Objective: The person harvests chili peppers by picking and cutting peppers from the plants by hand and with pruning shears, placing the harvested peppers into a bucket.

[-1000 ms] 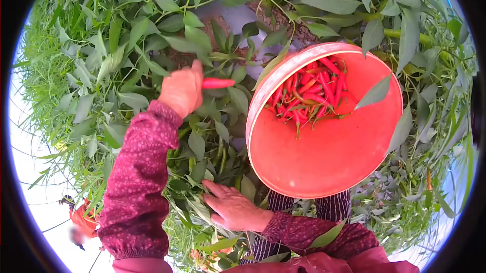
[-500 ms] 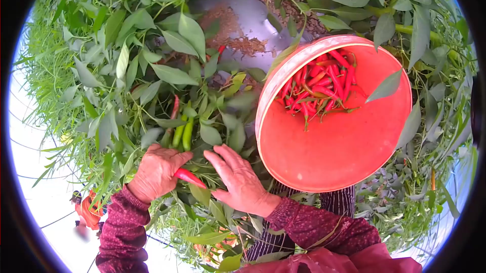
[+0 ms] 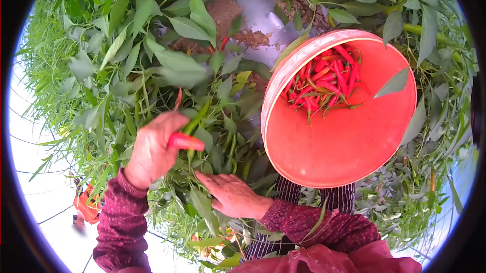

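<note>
My left hand is closed round a red chili pepper, whose blunt end sticks out to the right. Just behind that hand, a green chili pepper hangs on the plant, and another red chili shows above my knuckles. Lower and to the right, my right hand reaches into the leaves with its fingers stretched out, holding nothing that I can see. A red bucket stands tilted at the right, with a heap of picked red chilies against its far side.
Dense pepper plants surround the hands and bucket. A leaf hangs over the bucket's right rim. Pale ground sheeting with soil on it shows at the top. Something orange is at the lower left.
My left hand has risen slightly with the red chili, now covering part of the hanging peppers. My right hand has dropped a little, and its fingers are closer together among the leaves.
</note>
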Motion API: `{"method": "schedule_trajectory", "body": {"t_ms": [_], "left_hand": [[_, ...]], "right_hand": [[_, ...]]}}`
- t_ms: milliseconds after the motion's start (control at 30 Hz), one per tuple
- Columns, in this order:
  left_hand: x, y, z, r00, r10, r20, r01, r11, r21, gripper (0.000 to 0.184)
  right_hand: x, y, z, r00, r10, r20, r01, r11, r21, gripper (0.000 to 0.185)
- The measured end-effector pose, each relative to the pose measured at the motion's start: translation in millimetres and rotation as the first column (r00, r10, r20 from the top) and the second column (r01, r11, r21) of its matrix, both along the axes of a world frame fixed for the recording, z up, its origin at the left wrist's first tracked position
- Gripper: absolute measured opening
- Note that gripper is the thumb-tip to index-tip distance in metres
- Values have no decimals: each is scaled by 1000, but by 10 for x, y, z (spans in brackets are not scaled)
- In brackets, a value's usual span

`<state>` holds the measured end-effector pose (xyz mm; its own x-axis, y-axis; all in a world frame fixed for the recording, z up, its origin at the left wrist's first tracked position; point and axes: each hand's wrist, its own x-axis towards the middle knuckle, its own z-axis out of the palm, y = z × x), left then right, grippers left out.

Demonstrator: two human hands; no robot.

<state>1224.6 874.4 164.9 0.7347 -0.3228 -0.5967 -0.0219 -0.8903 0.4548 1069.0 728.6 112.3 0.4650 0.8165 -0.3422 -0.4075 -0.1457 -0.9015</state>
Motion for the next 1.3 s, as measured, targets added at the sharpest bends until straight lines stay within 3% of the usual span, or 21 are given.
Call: {"method": "schedule_trajectory", "body": {"t_ms": [100, 167, 200, 233, 267, 300, 367, 400, 467, 533, 600, 667, 733, 867, 933, 1033, 1133, 1167, 1233, 1267, 1300], "left_hand": [[227, -110, -468, 1000, 6, 9, -7, 996, 88, 29], [541, -394, -820, 943, 210, -260, -166, 969, 182, 23], [430, -239, -1278, 826, 446, -345, -482, 876, -21, 22], [451, -288, -1525, 953, 247, -176, -255, 967, -22, 21], [439, -343, -1817, 959, 220, -177, -220, 975, 24, 19], [318, -283, -2227, 939, 250, -236, -298, 934, -196, 18], [178, -228, -2633, 903, 245, -352, -228, 970, 89, 20], [116, -167, -2710, 903, 246, -353, -229, 969, 89, 20], [-26, 85, -2887, 960, 92, -263, 50, 872, 487, 27], [-154, 484, -3099, 949, 206, -240, -27, 808, 589, 32], [-232, 833, -3294, 974, 132, -186, 12, 784, 621, 32], [-174, 830, -3282, 989, 54, -137, 49, 755, 654, 31], [-9, 739, -3300, 854, 480, 199, -520, 783, 343, 30], [152, 420, -3477, 912, 340, 231, -400, 863, 309, 25], [186, 314, -3648, 875, 465, 134, -478, 787, 390, 27], [167, 183, -3763, 849, 476, 229, -527, 744, 411, 34], [159, 112, -3727, 849, 518, 105, -512, 756, 407, 38], [106, 53, -3646, 876, 453, 166, -482, 800, 357, 36], [124, -105, -3558, 834, 534, 140, -545, 759, 356, 36], [133, -171, -3503, 789, 604, 113, -600, 719, 351, 36], [140, -229, -3431, 784, 608, 123, -607, 710, 358, 36]], "right_hand": [[-81, 13, 3, 998, 10, 55, -13, 999, 42, 84], [-126, 24, 17, 998, 19, 59, -21, 999, 37, 84], [-137, 29, 23, 997, 31, 64, -34, 998, 49, 85], [-108, 18, 31, 996, 68, 52, -71, 996, 58, 84], [-181, 43, 41, 996, 69, 53, -72, 996, 49, 84], [-284, 76, 44, 994, 46, 98, -50, 998, 44, 85], [-192, 12, 29, 984, 144, 100, -148, 988, 36, 77], [-241, 23, 23, 984, 146, 100, -150, 988, 36, 77], [-366, 31, -13, 987, -11, 160, 0, 998, 70, 66], [-262, -44, 12, 993, 5, 116, -12, 998, 61, 58], [-211, -81, 3, 992, 102, 71, -106, 993, 57, 59], [-185, -105, -5, 997, 34, 71, -38, 998, 57, 60], [-149, -114, -22, 997, 75, 2, -75, 996, 41, 56], [-176, -107, -78, 970, 242, -28, -239, 969, 64, 49], [-269, -155, -154, 993, -83, 85, 74, 992, 102, 40], [-165, -257, -199, 1000, -3, 16, 2, 994, 108, 33], [-48, -293, -210, 984, 82, -159, -62, 990, 127, 28], [-88, -276, -200, 983, 90, -163, -67, 988, 138, 28], [-197, -256, -190, 993, -37, 114, 24, 994, 110, 27], [3, -229, -157, 993, -32, 110, 19, 993, 117, 27], [233, -202, -155, 939, 338, 62, -344, 932, 119, 28]]}}
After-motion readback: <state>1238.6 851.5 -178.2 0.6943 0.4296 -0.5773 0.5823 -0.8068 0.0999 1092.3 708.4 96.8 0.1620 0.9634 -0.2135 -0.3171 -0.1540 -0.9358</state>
